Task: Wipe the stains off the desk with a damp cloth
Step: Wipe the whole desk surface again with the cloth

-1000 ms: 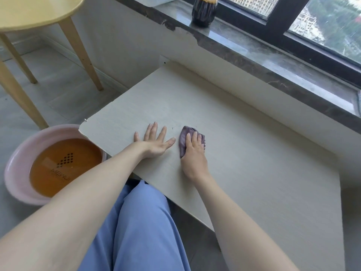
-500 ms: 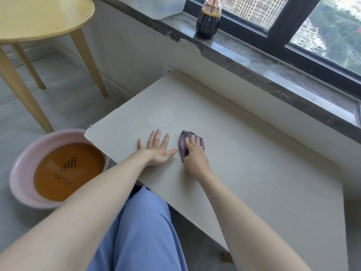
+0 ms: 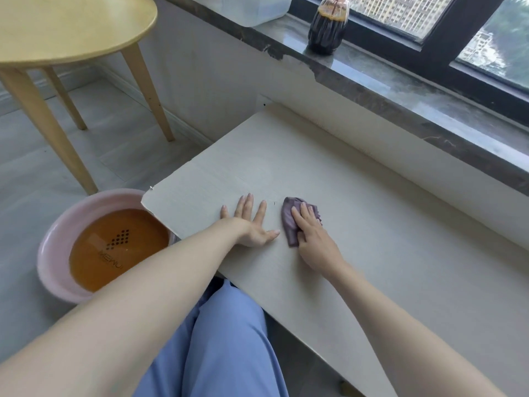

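Note:
The pale wood-grain desk [image 3: 400,253] runs under the windowsill. My left hand [image 3: 252,224] lies flat on it near its left end, fingers spread. Just to the right, my right hand [image 3: 315,242] presses a bunched purple cloth [image 3: 289,222] onto the desktop, fingers laid over the cloth and thumb hidden. A tiny dark speck [image 3: 274,203] shows on the desk between the two hands. No larger stain is visible.
A pink basin [image 3: 54,253] of brownish water sits on the floor by the desk's left corner. A round yellow table [image 3: 71,21] stands at the far left. On the dark stone windowsill [image 3: 400,90] are a dark bottle [image 3: 327,24] and a clear plastic container [image 3: 257,7].
The view has tilted up, so both hands sit lower in the frame. The right hand and cloth stay close beside the left thumb; the left hand stays flat.

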`<state>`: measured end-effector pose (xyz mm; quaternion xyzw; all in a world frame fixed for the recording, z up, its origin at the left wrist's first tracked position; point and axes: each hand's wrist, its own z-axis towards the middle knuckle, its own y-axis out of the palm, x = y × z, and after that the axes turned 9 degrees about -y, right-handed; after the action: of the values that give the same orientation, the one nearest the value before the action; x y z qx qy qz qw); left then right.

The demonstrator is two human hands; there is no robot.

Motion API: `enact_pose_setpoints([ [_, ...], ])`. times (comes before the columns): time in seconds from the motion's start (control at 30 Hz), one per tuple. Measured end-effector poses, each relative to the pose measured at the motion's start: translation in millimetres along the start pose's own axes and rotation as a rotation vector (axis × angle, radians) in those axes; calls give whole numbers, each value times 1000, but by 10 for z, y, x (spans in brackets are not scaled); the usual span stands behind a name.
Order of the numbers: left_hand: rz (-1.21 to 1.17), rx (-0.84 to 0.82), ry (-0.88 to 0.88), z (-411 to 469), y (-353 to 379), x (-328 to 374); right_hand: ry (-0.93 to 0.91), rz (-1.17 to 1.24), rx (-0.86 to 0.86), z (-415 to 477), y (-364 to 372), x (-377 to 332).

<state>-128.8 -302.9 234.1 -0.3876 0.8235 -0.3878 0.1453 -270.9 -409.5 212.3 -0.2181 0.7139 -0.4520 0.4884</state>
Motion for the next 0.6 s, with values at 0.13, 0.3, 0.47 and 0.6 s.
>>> enact_pose_setpoints([
  [0.13,63,60,-51,56,-232,199,152,-31,76,320,-18,-32],
  [0.3,-98,373,-61,272,-292,371,82,-93,51,231,40,-92],
  [0.47,-160,499,-49,525,-288,341,245,-109,103,465,-222,178],
  [0.6,-195,578,19,783,-433,466,206,-153,105,507,-72,25],
])
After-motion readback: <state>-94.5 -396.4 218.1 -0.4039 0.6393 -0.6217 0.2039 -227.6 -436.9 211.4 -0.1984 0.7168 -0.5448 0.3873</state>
